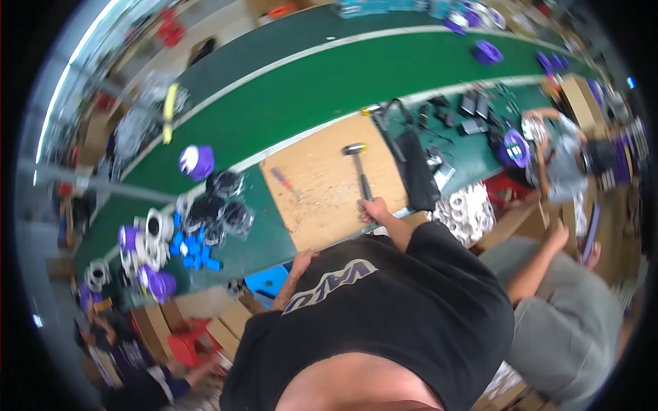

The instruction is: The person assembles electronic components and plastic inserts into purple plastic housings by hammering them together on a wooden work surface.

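Hammer (361, 171) is over the tan board (315, 154), toward one o'clock, head pointing to twelve. We note pale lettering (332, 285) across our black shirt (411, 301). We clamp our right hand (373, 210) around its lower end; our left hand (303, 261) is at the board's seven-o'clock corner, finger spread we cannot tell.

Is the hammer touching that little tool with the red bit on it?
Apart. The head view plainly shows brown board between the hammer and the little tool, which lies to its left.
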`<state>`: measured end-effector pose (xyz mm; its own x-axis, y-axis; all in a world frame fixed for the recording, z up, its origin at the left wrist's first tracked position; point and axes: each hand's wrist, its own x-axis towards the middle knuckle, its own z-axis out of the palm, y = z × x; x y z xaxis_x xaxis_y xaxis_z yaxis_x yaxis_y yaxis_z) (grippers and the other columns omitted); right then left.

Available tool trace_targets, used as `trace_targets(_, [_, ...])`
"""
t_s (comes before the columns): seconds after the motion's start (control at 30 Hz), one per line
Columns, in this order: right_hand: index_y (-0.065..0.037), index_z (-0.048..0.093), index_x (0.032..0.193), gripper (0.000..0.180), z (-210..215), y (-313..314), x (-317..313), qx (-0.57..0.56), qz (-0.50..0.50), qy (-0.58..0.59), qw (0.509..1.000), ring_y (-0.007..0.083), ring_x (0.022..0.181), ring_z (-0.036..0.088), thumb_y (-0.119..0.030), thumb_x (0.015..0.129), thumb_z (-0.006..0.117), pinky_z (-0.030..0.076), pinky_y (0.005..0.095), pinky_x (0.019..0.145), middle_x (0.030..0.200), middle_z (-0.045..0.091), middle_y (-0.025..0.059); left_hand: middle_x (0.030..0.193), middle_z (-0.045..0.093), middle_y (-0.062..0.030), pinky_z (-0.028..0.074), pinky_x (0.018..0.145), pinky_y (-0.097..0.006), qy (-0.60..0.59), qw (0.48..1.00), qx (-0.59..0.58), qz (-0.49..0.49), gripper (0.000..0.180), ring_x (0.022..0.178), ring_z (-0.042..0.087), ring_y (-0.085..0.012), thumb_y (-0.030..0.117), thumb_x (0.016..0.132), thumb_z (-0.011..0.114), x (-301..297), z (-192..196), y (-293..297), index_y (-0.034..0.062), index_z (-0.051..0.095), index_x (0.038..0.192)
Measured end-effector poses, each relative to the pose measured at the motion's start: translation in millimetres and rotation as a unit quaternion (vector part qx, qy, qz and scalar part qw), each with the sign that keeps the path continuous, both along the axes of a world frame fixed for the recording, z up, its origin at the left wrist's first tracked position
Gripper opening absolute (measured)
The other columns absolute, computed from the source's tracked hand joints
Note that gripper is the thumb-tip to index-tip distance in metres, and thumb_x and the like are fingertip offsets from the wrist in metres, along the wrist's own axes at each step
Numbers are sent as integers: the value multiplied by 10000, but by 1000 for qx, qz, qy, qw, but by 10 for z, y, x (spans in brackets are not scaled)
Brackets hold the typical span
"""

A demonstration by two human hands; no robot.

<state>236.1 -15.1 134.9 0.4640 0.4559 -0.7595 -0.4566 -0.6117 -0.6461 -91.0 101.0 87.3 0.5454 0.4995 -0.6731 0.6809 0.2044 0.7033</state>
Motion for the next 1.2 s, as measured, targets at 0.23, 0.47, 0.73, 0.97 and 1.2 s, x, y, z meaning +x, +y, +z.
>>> trace_targets(0.23, [53,617,758,428,207,-106,79,0,0,17,1000,198,469,610,-369,814,655,494,302,423,613,630,147,950,680,-142,485,813,-278,-7,996,-82,15,534,862,631,-180,415,937,501,115,179,14,-92,658,997])
trace_targets(0.47, [22,636,818,435,133,-178,48,20,7,17,1000,219,525,647,-413,822,648,539,310,488,653,652,138,985,666,-144,481,805,-283,9,996,-92,8,559,872,623,-186,441,936,492,155,363,-12,-88,642,1035])
trace_targets(0.73, [1,630,777,371,136,-145,33,29,5,23,999,221,524,642,-365,824,658,535,319,486,645,638,129,987,669,-145,486,794,-290,-8,991,-129,47,556,863,624,-188,435,940,487,69,161,32,-91,636,1043])
trace_targets(0.97, [38,613,737,384,142,-140,24,42,-9,9,999,198,457,612,-335,826,634,498,306,415,610,636,150,959,678,-141,486,796,-285,8,998,-62,6,542,862,627,-176,418,944,478,94,239,6,-91,652,1011])
trace_targets(1.2, [41,601,759,354,139,-138,36,44,-4,27,999,200,444,601,-307,816,633,502,316,405,618,636,152,937,683,-143,487,792,-278,2,997,-73,29,527,845,635,-178,403,945,471,77,181,-54,-86,664,990])
